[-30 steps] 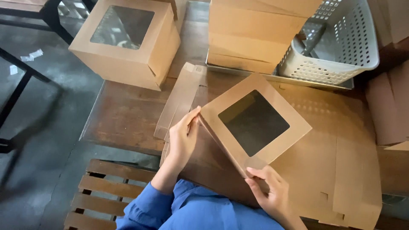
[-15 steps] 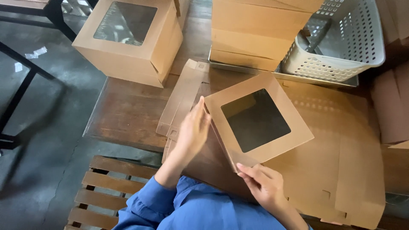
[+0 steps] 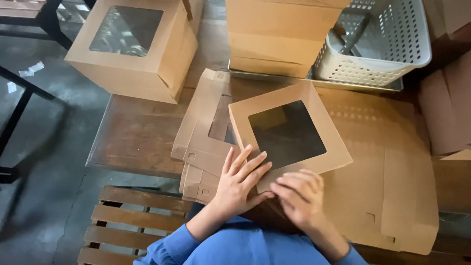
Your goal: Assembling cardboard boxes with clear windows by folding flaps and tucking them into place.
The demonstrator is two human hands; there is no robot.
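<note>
So both hands are down at the lower middle of the frame, working the near corner of a brown cardboard window box [image 3: 289,135] that sits tilted in the centre, its dark square window facing up. The left hand [image 3: 240,184] lies flat and open, fingers spread, pressed on the box's lower-left edge. The right hand [image 3: 300,195] is just beside it, fingers curled over the bottom corner of the same box, and the two hands nearly touch. Can't really see if the right one is pinching a flap or only pushing on it, since the fingertips hide that spot.

The box rests on a wooden table [image 3: 137,140], partly over a stack of flat unfolded box blanks [image 3: 203,142] that pokes out to its left, and more flat cardboard sheets [image 3: 392,186] spread out on the right. Upper left there's a finished window box [image 3: 135,49], top centre a plain cardboard box [image 3: 277,37], and upper right a white perforated plastic basket [image 3: 378,41]. Slatted wooden bench [image 3: 132,221] at the bottom left.
</note>
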